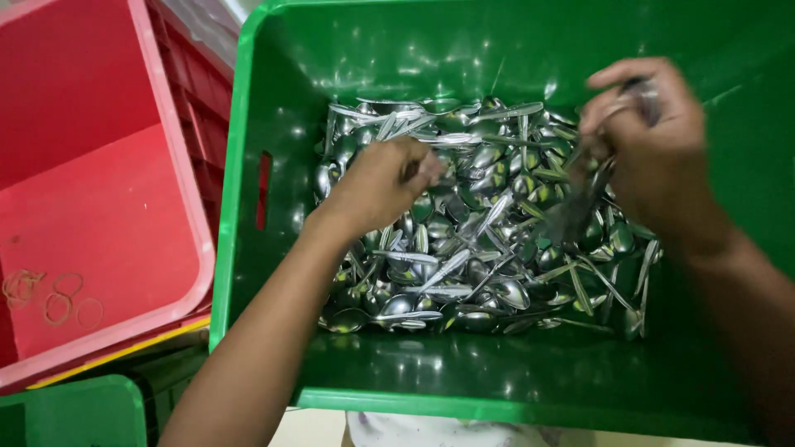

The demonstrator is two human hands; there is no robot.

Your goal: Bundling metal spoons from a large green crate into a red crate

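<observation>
Many steel spoons [472,240] are heaped in the green crate [513,50]. Left hand [383,184] is clenched on one spoon at the heap's left; right hand [654,157] grips a bunch of spoons [592,194], far right.

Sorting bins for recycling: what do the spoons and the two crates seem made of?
Spoons: likely polished steel, with mirror-like grey shine. Green crate: glossy moulded plastic, by its soft highlights and rounded rim. Red crate: probably the same plastic, duller.
</observation>
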